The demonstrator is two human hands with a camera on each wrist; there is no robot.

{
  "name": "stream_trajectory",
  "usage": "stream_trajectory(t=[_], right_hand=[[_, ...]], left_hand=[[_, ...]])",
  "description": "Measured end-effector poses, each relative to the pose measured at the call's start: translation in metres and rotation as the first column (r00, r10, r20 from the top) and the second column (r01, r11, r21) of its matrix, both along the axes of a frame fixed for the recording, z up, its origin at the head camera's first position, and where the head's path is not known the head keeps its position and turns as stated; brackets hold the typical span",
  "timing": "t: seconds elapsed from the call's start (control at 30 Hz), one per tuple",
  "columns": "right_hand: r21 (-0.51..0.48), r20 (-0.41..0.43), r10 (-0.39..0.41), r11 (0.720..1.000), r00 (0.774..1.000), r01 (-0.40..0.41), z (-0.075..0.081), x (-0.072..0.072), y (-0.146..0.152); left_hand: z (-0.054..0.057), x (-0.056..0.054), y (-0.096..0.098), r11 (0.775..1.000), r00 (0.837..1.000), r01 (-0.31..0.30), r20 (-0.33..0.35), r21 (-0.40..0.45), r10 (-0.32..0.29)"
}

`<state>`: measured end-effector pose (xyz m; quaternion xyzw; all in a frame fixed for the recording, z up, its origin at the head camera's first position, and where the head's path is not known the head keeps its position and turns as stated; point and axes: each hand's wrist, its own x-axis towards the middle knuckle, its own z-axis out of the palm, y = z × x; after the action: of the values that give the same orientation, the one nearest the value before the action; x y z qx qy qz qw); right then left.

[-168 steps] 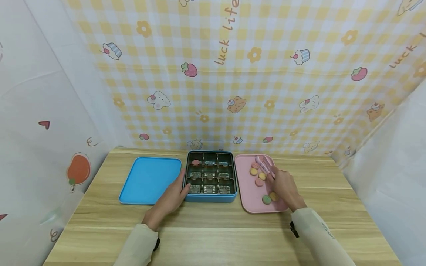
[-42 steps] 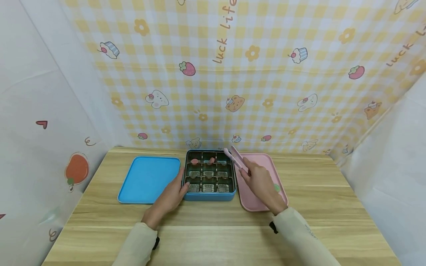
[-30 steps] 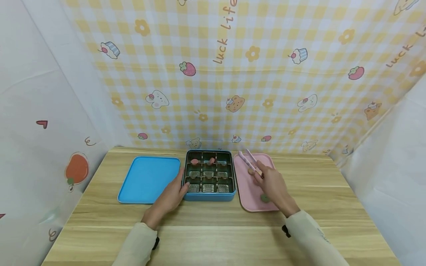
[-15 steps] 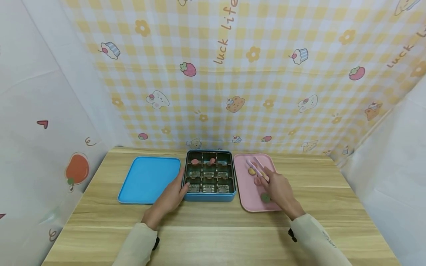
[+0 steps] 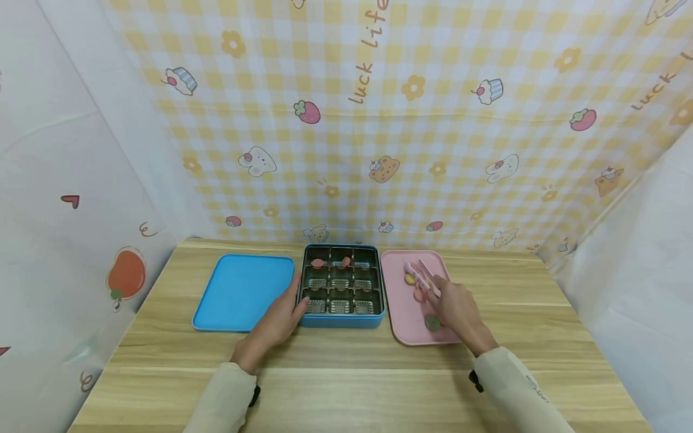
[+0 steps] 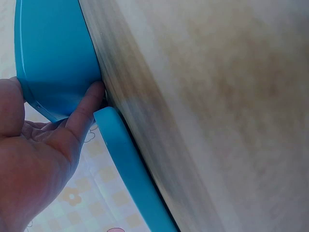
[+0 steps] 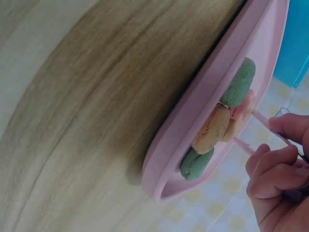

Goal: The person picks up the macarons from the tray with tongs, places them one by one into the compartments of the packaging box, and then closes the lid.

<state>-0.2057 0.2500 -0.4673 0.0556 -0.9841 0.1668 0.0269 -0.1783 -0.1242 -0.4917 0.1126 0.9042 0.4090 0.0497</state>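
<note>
In the head view my left hand holds the left side of a blue tin, thumb at the rim and fingers along the outer wall. Inside is a dark compartment insert; one pink macaron lies in the back-left compartment and another pink macaron stands tilted in the back-middle one. My right hand grips pink tongs, their two tips apart, low over the pink tray. Beneath and beside them lie a yellow macaron, a pink macaron and a green macaron.
A blue lid lies flat left of the tin. In the right wrist view, a yellow macaron sits between two green ones, partly hidden from the head by my hand. A checked cloth hangs behind the wooden table.
A second pink macaron has come into the tin's back-middle compartment. The tongs have moved right from the tin to the tray and lowered toward the macarons. My left hand stays put.
</note>
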Motion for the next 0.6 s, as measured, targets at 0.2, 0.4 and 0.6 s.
stream_trajectory(t=[0.2,0.4,0.6], right_hand=[[-0.002,0.02,0.007,1.0,1.0,-0.007,-0.0015,-0.0023,-0.0007],[0.019,0.032,0.007,1.0,0.999,-0.007,-0.0035,-0.0061,-0.0012],[0.037,0.011,0.015,0.999,1.0,-0.015,-0.0053,-0.0088,-0.0029]], left_hand=[[-0.0011,0.0004,0.0004,1.0,1.0,-0.001,-0.005,0.003,0.001],[-0.0011,0.0002,0.0006,1.0,1.0,0.005,-0.005,0.002,-0.005],[-0.0006,0.0002,0.0002,1.0,1.0,0.007,-0.019,0.013,-0.007]])
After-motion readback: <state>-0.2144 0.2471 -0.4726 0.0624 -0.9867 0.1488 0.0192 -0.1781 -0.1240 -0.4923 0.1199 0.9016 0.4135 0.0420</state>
